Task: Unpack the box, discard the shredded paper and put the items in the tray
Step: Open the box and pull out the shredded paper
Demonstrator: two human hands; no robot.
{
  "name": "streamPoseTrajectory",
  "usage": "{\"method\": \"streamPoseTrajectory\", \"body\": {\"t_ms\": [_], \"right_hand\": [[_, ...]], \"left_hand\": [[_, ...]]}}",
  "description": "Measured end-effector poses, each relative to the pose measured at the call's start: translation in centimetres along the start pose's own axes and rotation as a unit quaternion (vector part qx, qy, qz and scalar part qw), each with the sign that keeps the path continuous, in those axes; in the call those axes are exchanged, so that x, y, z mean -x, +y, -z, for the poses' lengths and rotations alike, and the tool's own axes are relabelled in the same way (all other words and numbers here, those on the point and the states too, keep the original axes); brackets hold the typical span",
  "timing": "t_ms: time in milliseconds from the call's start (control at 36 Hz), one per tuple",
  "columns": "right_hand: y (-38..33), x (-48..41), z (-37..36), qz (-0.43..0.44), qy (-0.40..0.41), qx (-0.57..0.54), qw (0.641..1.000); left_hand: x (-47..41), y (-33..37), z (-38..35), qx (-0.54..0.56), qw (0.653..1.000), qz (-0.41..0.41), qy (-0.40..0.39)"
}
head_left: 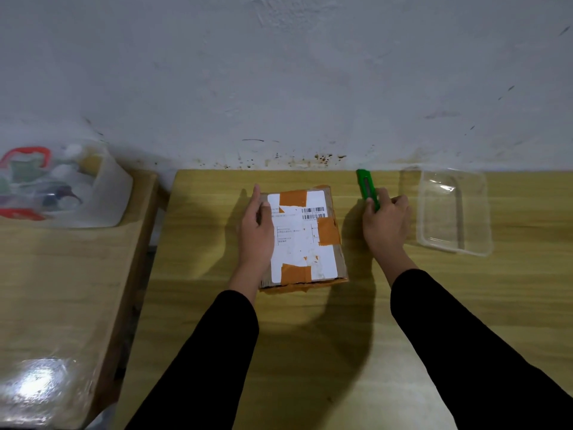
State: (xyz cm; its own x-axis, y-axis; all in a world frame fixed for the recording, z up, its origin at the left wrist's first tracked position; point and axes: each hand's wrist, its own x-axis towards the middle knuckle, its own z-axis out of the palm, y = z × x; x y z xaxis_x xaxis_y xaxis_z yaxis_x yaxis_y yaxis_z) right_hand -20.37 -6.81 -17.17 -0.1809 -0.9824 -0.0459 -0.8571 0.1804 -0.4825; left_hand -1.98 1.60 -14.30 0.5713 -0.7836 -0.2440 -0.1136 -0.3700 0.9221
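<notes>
A closed cardboard box lies in the middle of the wooden table, with a white shipping label and patches of orange tape on its top. My left hand rests flat on the box's left side, fingers over the top edge. To the right of the box, my right hand is closed around a green utility knife, whose far end points toward the wall. A clear plastic tray sits empty at the far right of the table.
A second wooden table stands to the left, across a narrow gap. On its far end sits a clear plastic bag with red handles, holding bottles. A grey stained wall runs directly behind both tables.
</notes>
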Motion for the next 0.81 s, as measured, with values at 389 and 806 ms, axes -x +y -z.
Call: {"method": "streamPoseTrajectory", "body": {"t_ms": [389, 806], "right_hand": [[-6.5, 0.2, 1.5, 0.093, -0.253, -0.249, 0.930], [1.9, 11.1, 4.0, 0.013, -0.118, -0.329, 0.937]], "left_hand": [[9.0, -2.2, 2.8, 0.084, 0.996, 0.013, 0.022], [11.7, -3.5, 5.7, 0.057, 0.993, 0.004, 0.105]]}}
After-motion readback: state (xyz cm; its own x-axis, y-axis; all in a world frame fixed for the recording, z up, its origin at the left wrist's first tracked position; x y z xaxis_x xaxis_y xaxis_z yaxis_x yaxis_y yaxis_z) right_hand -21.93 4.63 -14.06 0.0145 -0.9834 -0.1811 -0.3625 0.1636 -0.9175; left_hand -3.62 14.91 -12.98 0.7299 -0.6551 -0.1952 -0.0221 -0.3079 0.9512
